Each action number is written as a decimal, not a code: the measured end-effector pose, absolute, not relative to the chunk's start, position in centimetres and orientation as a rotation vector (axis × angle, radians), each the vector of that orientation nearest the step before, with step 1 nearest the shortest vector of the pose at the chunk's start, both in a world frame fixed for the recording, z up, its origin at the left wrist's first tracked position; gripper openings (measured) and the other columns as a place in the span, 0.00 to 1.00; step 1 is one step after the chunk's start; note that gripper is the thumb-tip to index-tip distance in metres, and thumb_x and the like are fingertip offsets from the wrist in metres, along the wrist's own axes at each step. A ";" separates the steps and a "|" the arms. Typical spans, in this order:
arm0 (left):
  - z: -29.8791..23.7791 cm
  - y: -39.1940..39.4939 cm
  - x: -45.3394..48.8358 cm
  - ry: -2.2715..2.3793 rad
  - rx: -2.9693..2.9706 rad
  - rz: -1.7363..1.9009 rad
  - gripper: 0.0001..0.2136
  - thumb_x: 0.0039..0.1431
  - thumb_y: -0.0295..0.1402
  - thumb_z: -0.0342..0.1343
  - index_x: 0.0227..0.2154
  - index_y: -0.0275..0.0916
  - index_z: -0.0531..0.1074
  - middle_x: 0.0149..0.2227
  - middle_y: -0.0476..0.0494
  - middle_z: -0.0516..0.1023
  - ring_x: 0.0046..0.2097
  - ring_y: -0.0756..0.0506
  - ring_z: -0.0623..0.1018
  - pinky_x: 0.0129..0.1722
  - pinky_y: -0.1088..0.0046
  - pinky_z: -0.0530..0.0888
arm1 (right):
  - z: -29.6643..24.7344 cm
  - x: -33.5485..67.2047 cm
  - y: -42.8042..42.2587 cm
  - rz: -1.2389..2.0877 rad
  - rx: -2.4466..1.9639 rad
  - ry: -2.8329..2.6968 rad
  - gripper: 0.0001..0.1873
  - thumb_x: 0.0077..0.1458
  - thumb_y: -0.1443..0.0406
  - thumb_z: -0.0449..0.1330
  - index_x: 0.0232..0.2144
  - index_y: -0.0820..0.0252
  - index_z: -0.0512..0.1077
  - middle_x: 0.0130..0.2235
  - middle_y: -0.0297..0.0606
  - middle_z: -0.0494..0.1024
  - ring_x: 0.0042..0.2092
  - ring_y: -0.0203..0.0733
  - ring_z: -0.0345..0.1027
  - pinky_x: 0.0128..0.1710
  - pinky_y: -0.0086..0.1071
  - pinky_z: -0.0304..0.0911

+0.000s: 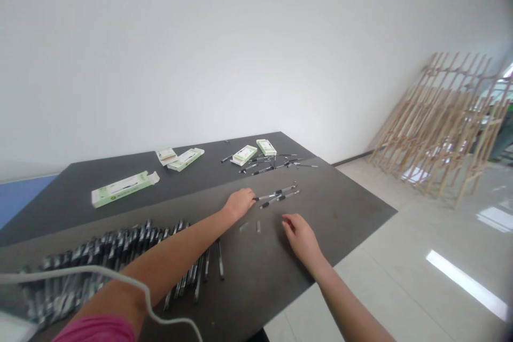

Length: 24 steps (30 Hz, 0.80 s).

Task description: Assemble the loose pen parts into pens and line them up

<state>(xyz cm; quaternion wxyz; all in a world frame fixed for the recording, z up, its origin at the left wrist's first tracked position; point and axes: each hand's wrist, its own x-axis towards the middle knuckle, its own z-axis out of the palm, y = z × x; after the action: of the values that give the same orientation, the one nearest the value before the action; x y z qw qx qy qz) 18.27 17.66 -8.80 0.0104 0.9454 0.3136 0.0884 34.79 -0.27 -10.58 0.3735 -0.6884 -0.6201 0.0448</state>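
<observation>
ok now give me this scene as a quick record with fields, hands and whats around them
left hand: fingertips at the end of a black and silver pen
right hand: open, holding nothing visible
between hands: two small clear pieces
surface: dark table
nearer left: heap of pens
far side: green and white cartons, loose pens
beyond: wooden frames leaning on the wall

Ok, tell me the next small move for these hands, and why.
Probably pick up the small translucent piece with the right hand: it lies on the dark table just ahead of those open fingers, while the left hand sits at the end of the loose pens.
</observation>
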 end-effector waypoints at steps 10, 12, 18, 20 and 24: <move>-3.6 17.9 14.8 0.895 3.015 0.348 0.10 0.63 0.34 0.47 0.41 0.37 0.70 0.40 0.41 0.77 0.44 0.44 0.75 0.44 0.69 0.70 | -6.2 33.3 7.3 -0.144 -1.610 -1.918 0.25 0.55 0.68 0.54 0.56 0.63 0.62 0.55 0.49 0.68 0.56 0.50 0.59 0.55 0.44 0.55; -2.7 17.7 14.7 0.854 3.007 0.366 0.10 0.63 0.34 0.46 0.41 0.38 0.71 0.41 0.42 0.77 0.44 0.45 0.75 0.46 0.69 0.69 | -6.0 32.6 8.9 -0.091 -1.608 -1.975 0.24 0.55 0.69 0.54 0.55 0.61 0.63 0.53 0.48 0.70 0.54 0.49 0.62 0.56 0.43 0.53; -3.1 20.8 14.4 1.052 2.789 0.563 0.15 0.60 0.38 0.49 0.47 0.39 0.70 0.44 0.43 0.78 0.45 0.46 0.76 0.47 0.71 0.71 | -7.9 34.7 11.8 0.048 -1.779 -1.732 0.17 0.59 0.68 0.47 0.48 0.60 0.70 0.42 0.46 0.77 0.42 0.46 0.70 0.42 0.36 0.61; -3.6 23.2 14.3 1.208 2.732 0.600 0.16 0.61 0.36 0.47 0.48 0.38 0.70 0.43 0.42 0.78 0.44 0.46 0.77 0.46 0.70 0.72 | -8.5 36.7 12.2 0.055 -1.814 -1.504 0.19 0.61 0.65 0.43 0.50 0.61 0.68 0.41 0.46 0.77 0.40 0.45 0.70 0.39 0.36 0.62; -4.1 28.4 16.0 1.378 2.723 0.561 0.17 0.61 0.33 0.45 0.49 0.35 0.70 0.44 0.38 0.78 0.45 0.43 0.76 0.46 0.67 0.71 | -9.2 40.0 12.8 0.112 -1.717 -1.096 0.22 0.60 0.60 0.43 0.47 0.64 0.68 0.30 0.39 0.75 0.31 0.42 0.68 0.33 0.33 0.61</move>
<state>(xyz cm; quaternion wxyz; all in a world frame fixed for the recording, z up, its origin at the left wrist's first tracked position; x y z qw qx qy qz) 15.98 28.41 -4.10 0.0193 0.8774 0.4441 0.1808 40.01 12.82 -9.20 0.5234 -0.7172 -0.4578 0.0467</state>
